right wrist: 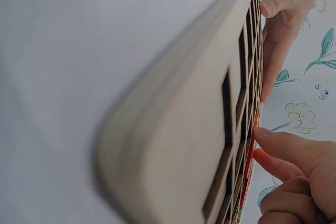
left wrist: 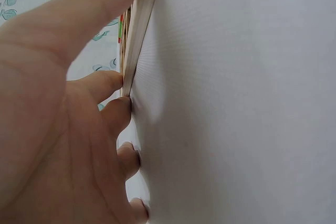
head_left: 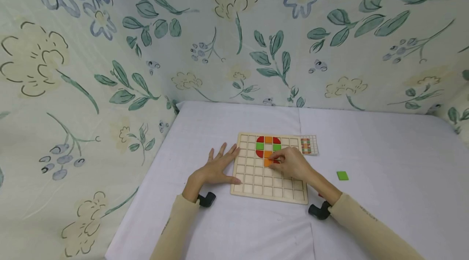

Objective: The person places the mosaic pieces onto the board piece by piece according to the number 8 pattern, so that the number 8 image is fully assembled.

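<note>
A wooden grid board (head_left: 253,188) lies on the white-covered table, with red, orange and green tiles in its upper middle cells. My right hand (head_left: 293,163) is over the board, thumb and index fingertip at opposite edges of the lower orange tile (head_left: 267,162); its other fingers are curled. A red tile beside it is partly hidden by that hand. Along the board's left edge rests my left hand (head_left: 215,169), fingers spread, with the thumb and index finger touching the rim. The left wrist view shows those fingers against the board's side (left wrist: 137,40).
A small pattern card (head_left: 312,150) with a coloured grid lies at the board's upper right. One loose green tile (head_left: 342,175) is on the cloth to the right. Something red shows partly beneath the right wrist. Floral fabric (head_left: 234,48) hangs behind the table.
</note>
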The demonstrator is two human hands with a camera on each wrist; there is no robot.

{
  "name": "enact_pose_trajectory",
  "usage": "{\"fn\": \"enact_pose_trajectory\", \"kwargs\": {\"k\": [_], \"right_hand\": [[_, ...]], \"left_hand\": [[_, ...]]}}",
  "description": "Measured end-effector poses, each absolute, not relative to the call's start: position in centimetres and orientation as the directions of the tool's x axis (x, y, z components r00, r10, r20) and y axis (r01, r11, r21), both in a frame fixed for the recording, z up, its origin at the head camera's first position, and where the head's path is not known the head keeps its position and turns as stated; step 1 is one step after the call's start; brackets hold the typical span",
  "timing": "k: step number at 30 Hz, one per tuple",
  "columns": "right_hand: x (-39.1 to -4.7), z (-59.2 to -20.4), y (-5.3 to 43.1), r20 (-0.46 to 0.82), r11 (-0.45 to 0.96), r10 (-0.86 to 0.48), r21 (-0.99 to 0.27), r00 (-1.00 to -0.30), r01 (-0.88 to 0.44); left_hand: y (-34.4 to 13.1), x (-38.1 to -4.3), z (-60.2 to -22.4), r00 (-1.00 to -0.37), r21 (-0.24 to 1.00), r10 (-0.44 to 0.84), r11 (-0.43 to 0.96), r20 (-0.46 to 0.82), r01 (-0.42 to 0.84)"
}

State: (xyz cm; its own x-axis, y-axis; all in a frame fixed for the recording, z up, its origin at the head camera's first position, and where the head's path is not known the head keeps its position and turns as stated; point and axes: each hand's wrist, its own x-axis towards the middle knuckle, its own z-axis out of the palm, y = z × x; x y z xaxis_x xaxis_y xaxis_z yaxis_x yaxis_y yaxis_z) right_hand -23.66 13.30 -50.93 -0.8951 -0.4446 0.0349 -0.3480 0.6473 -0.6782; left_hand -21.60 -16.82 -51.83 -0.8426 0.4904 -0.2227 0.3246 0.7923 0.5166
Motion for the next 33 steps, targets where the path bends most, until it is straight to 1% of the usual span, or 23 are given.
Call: {"fn": "enact_pose_trajectory", "kwargs": {"k": [16,20,22,26,33], "right_hand": [[-23.5,-51.3,13.4,0.02,0.645,-0.439,-0.689,-0.898,-0.33],[-23.4,-50.9,13.7,0.031,0.633,-0.439,-0.699,-0.898,-0.333],[-23.3,-50.4,14.2,0.023,0.628,-0.425,-0.712,-0.905,-0.314],[-22.7,-49.4,16.1,0.027,0.642,-0.364,-0.717,-0.931,-0.272],[-20.9,-48.2,21.4,0.036,0.711,-0.199,-0.682,-0.979,-0.17]], "left_hand": [[-16.7,-21.2,-51.9,-0.844,0.501,0.484,0.803,-0.23,0.324],[-16.7,-21.2,-51.8,-0.845,0.5,0.485,0.802,-0.225,0.327],[-16.7,-21.2,-51.8,-0.845,0.501,0.485,0.801,-0.224,0.327],[-16.7,-21.2,-51.9,-0.845,0.505,0.486,0.799,-0.223,0.327],[-16.8,-21.2,-52.1,-0.842,0.503,0.492,0.797,-0.222,0.334]]}}
